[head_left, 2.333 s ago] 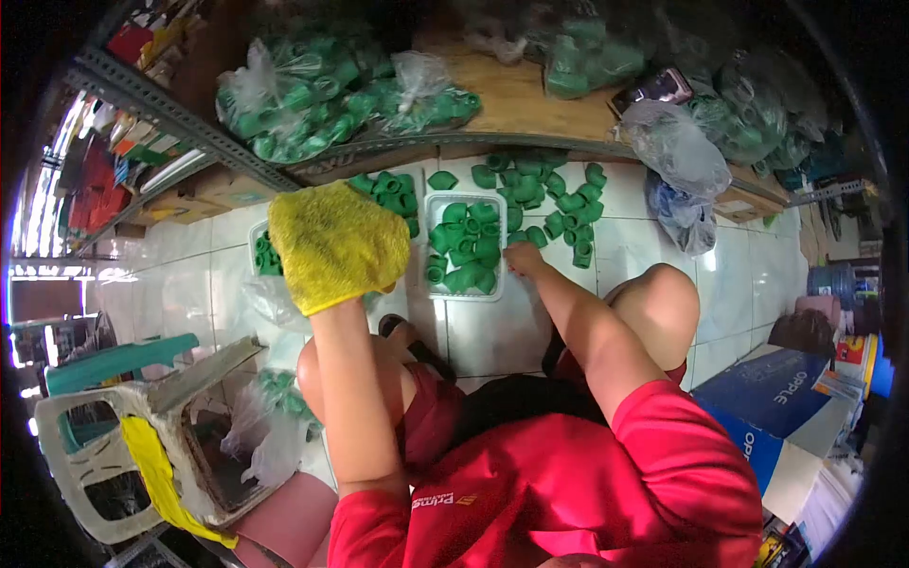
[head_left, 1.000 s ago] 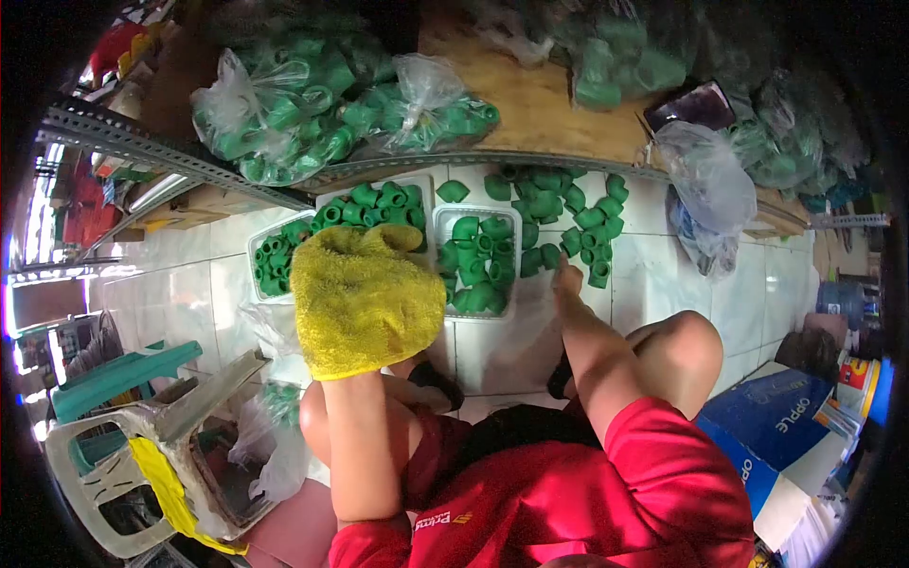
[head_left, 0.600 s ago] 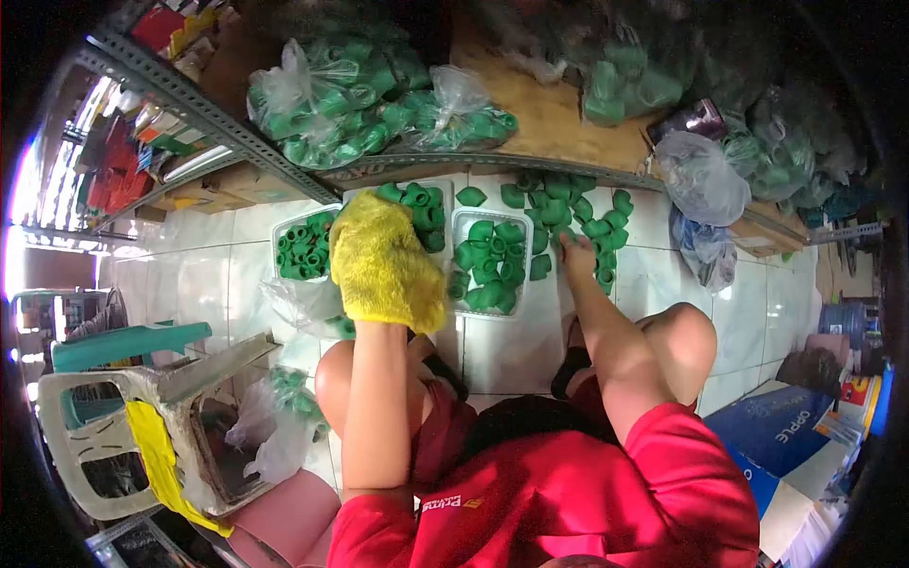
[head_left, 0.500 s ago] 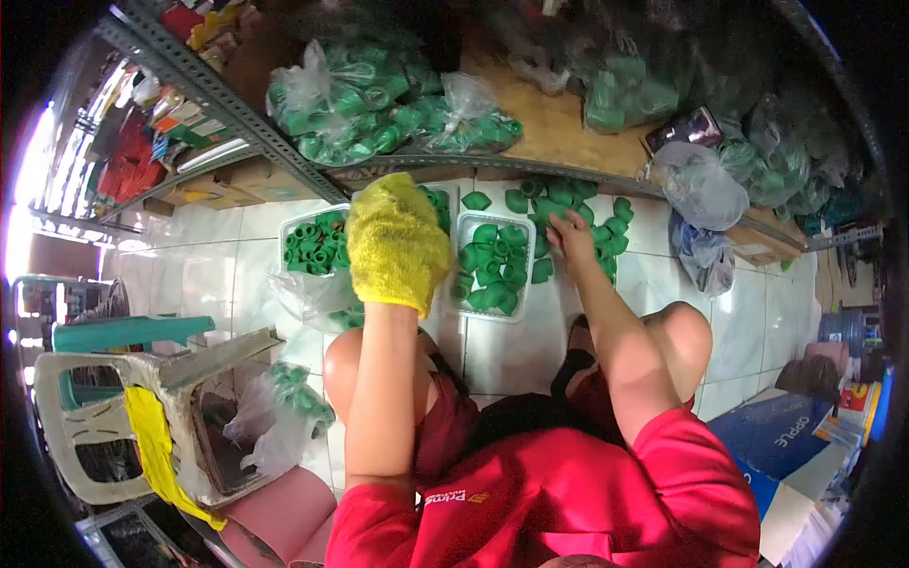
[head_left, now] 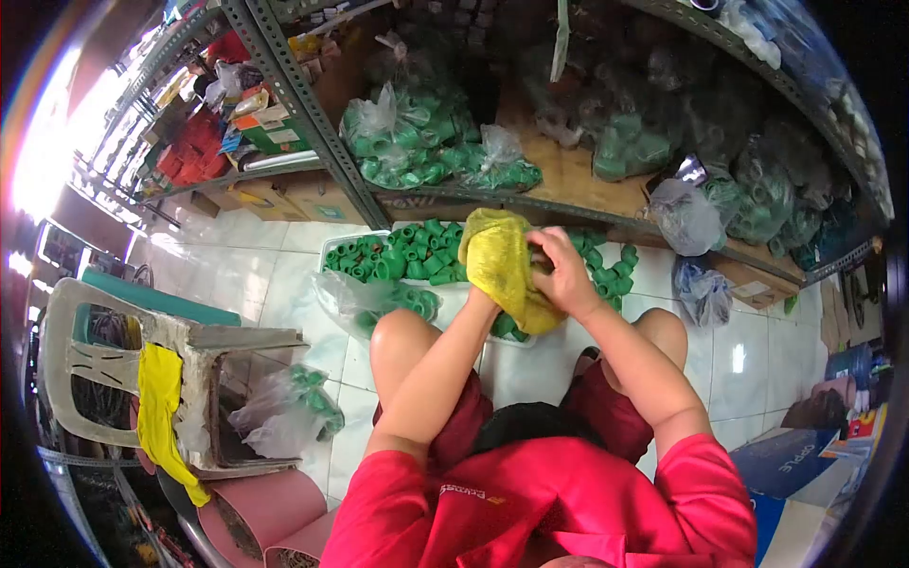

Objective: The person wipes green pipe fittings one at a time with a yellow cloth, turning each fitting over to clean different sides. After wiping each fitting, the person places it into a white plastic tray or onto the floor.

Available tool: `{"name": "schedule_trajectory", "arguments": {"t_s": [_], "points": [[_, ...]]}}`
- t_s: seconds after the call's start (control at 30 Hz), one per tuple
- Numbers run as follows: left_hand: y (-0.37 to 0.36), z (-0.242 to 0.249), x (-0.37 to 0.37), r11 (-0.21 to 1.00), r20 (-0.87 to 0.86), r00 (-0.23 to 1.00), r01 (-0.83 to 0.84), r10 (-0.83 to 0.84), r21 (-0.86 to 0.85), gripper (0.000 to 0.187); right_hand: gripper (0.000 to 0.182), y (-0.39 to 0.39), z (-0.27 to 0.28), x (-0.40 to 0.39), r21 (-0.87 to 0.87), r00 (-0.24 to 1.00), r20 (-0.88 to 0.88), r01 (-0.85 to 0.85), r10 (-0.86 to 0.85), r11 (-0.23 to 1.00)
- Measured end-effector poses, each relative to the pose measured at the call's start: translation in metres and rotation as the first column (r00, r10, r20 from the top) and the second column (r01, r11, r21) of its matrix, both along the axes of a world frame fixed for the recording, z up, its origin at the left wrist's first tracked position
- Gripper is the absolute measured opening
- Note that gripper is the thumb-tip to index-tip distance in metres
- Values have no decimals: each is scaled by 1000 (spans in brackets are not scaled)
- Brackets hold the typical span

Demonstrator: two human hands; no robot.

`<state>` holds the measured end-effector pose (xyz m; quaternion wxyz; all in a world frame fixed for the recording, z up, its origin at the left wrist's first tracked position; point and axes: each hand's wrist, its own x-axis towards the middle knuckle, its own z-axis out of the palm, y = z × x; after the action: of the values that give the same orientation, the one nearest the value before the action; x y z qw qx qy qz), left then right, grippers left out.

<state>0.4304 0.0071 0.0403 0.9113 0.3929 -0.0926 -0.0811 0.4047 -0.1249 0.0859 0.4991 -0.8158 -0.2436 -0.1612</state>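
A yellow cloth [head_left: 502, 260] covers my left hand [head_left: 508, 275], whose fingers are hidden under it. My right hand [head_left: 561, 272] is at the cloth's right side, its fingers bent against it; whether they pinch something small between them cannot be made out. Below both hands is a tray of green pipe fittings, mostly hidden by the cloth. Loose green fittings [head_left: 614, 275] lie on the tiles to the right. More fittings [head_left: 417, 251] fill the trays on the left.
A metal shelf [head_left: 445, 201] with bagged green fittings [head_left: 407, 142] runs across the back. A worn plastic chair [head_left: 237, 336] with a yellow cloth stands at the left. A clear bag of fittings [head_left: 308, 402] lies beside it. A blue box [head_left: 776, 459] is at the right.
My cloth-covered left hand has moved right, over the middle tray. My right hand has left the loose fittings and come to the cloth. The view has shifted.
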Motion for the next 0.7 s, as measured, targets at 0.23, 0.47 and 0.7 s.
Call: {"name": "schedule_trajectory", "arguments": {"t_s": [0.23, 0.47, 0.7], "points": [[15, 4, 16, 937, -145, 938, 281, -314, -208, 39, 40, -14, 8, 0, 617, 808, -477, 27, 347, 786], [6, -1, 5, 913, -110, 931, 311, -349, -265, 31, 43, -15, 6, 5, 362, 942, -274, -87, 195, 928], [13, -26, 30, 951, -230, 960, 86, -160, -298, 29, 47, -11, 0, 9, 385, 923, -269, -158, 275, 909]]}}
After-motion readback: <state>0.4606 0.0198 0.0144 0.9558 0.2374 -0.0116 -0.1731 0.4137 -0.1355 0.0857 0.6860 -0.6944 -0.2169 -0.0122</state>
